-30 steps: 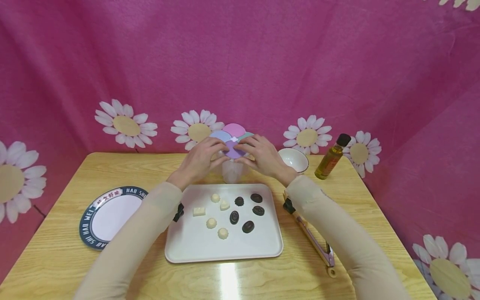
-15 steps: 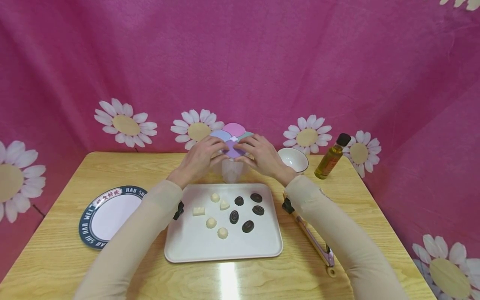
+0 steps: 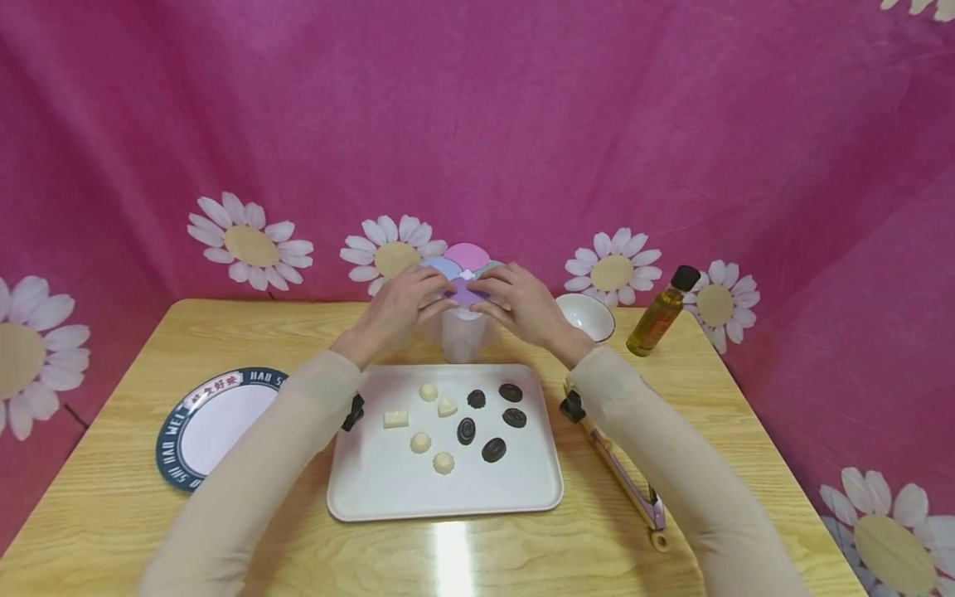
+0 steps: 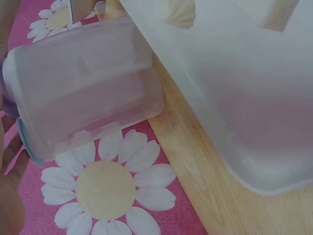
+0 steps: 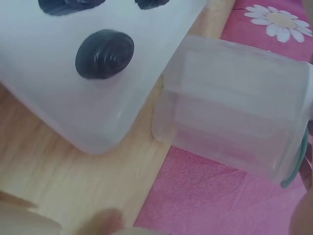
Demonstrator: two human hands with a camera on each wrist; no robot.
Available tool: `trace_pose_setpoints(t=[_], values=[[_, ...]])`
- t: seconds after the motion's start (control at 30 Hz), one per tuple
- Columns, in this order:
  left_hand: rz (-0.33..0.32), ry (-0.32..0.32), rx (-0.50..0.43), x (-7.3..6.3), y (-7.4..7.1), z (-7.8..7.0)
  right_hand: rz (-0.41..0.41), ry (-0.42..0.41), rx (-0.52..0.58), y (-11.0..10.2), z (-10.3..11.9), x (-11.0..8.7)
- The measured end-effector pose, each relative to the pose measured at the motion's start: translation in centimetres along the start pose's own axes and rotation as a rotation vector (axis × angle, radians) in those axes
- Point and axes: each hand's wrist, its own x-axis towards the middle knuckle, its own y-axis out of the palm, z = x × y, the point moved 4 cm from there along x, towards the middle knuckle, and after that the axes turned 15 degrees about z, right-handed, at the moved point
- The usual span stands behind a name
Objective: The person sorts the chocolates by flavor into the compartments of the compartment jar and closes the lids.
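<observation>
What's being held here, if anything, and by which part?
The purple lid of the translucent container, by its side edges, between the left hand and right hand.

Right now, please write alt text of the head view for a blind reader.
Two hands grip the purple front petal of a multicoloured lid on a translucent plastic container. Nearer, a white rectangular tray bears ten sweets, half cream, half dark; left, a round blue-rimmed plate; right, a white bowl, black-capped bottle and pinkish tongs.

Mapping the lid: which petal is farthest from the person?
The pink petal, at the back; the purple petal is nearest, blue petal left, green petal right.
</observation>
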Motion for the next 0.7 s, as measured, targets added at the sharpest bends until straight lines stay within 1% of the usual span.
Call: trace_pose_setpoints(t=[0.03, 0.1, 0.2, 0.27, 0.33, 0.47, 0.57, 0.7], values=[[0.006, -0.021, -0.018, 0.0, -0.1, 0.1, -0.011, 0.012, 0.026, -0.1, 0.0, -0.1], [0.020, -0.083, -0.078, 0.1, -0.2, 0.3, -0.033, 0.041, 0.080, -0.2, -0.2, -0.4], [0.025, -0.190, -0.202, 0.0, -0.3, 0.9, -0.060, 0.079, 0.155, -0.3, -0.4, -0.6], [0.019, -0.231, -0.270, 0.1, -0.4, 1.1, -0.082, 0.098, 0.211, -0.5, -0.4, -0.6], [0.007, -0.247, -0.309, 0.3, -0.5, 1.3, -0.104, 0.114, 0.264, -0.7, -0.5, -0.5], [-0.003, -0.265, -0.340, 0.8, -0.7, 1.5, -0.128, 0.149, 0.345, -0.9, -0.8, -0.3], [-0.006, -0.283, -0.359, 1.0, -0.7, 1.7, -0.125, 0.166, 0.389, -1.0, -0.9, 0.0], [-0.025, -0.293, -0.379, 1.5, -0.7, 2.0, -0.142, 0.187, 0.427, -1.2, -1.1, 0.3]])
